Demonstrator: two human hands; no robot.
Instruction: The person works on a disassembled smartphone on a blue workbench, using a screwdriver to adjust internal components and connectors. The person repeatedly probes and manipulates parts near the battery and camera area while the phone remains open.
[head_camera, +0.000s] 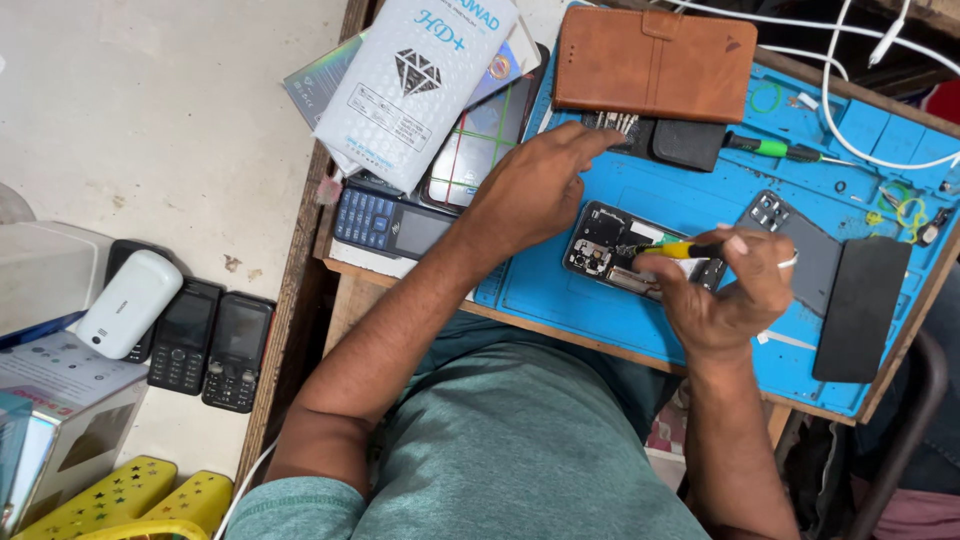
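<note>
An opened smartphone (606, 243) with its back removed lies on the blue work mat (560, 290). My right hand (730, 290) grips a yellow-handled screwdriver (672, 250), its tip resting on the phone's exposed inside. My left hand (535, 185) reaches past the phone's far end, fingertips touching a small dark part (622, 124) beside the brown leather wallet case (655, 62). A grey back cover (800, 245) with camera holes lies just right of the phone.
A black rectangular panel (862, 308) lies at the mat's right. A green screwdriver (770, 148), white cables (850, 110), screen protector packs (415, 85), a blue keypad phone (385, 222). On the floor left: two black keypad phones (212, 345), a white device (130, 303), boxes.
</note>
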